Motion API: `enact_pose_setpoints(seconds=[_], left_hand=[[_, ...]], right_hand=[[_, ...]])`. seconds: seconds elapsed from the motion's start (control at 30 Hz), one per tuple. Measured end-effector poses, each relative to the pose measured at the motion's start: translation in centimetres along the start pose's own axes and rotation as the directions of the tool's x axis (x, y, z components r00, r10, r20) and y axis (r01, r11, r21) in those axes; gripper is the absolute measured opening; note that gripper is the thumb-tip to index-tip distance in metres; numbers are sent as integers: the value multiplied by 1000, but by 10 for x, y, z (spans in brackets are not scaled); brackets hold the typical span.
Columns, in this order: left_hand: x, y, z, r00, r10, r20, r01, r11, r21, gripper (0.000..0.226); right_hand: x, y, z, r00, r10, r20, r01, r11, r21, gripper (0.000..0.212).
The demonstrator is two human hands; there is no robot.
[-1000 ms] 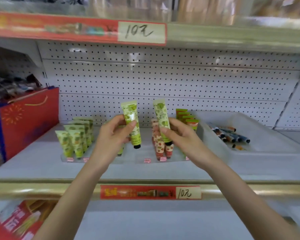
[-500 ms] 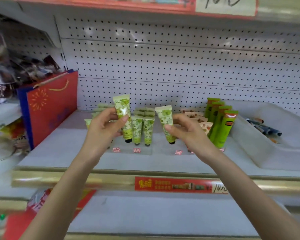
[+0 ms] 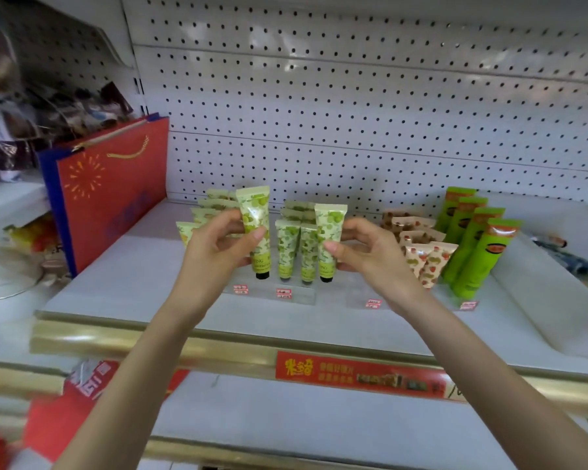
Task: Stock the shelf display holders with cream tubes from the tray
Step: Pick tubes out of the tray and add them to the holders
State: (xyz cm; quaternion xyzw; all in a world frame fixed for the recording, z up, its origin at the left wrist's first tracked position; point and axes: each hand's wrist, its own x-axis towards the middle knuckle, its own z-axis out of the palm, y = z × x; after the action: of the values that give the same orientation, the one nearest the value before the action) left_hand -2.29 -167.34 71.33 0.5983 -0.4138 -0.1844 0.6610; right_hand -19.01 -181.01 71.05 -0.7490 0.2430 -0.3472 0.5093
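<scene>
Head view: the left hand [image 3: 218,247] and right hand [image 3: 370,254] each pinch 1 cream tube. The left tube [image 3: 254,212] and right tube [image 3: 330,225] are upright, cap down, flanking 2 standing tubes, with the clear holder [image 3: 297,296] directly below near the shelf's [image 3: 133,293] front edge.

Bright, even, diffuse light fills the scene. Shadows on the pale grey shelf board [image 3: 133,283] are faint and soft-edged. The brushed gold metal shelf rail [image 3: 218,347] carries streaky glare, and the glossy pale green fruit-printed cream tubes [image 3: 253,212] [image 3: 331,222] show small highlights. Focus is crispest at the centre. Toward the left edge the dark jumble of packaged goods [image 3: 31,106] smears into blur, as do the red packets [image 3: 82,385] at lower left. Wide-angle distortion bows the white perforated pegboard wall [image 3: 353,96] and the rail. The white plastic tray [image 3: 557,300] looks washed out.
</scene>
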Motion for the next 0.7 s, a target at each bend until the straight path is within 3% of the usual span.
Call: enact_pose_setpoints(seconds=[0.1, 0.33, 0.7], left_hand=[[3, -2, -7, 1000, 0, 12, 0, 1000, -15, 14], [10, -5, -29, 999, -21, 50, 24, 998, -61, 14], [14, -9, -48, 991, -2, 131, 14, 996, -89, 15]], right_hand=[[5, 4, 15, 999, -13, -35, 13, 1000, 4, 27], [7, 12, 59, 996, -40, -79, 39, 999, -26, 16], [2, 27, 81, 973, -46, -227, 34, 998, -54, 28]])
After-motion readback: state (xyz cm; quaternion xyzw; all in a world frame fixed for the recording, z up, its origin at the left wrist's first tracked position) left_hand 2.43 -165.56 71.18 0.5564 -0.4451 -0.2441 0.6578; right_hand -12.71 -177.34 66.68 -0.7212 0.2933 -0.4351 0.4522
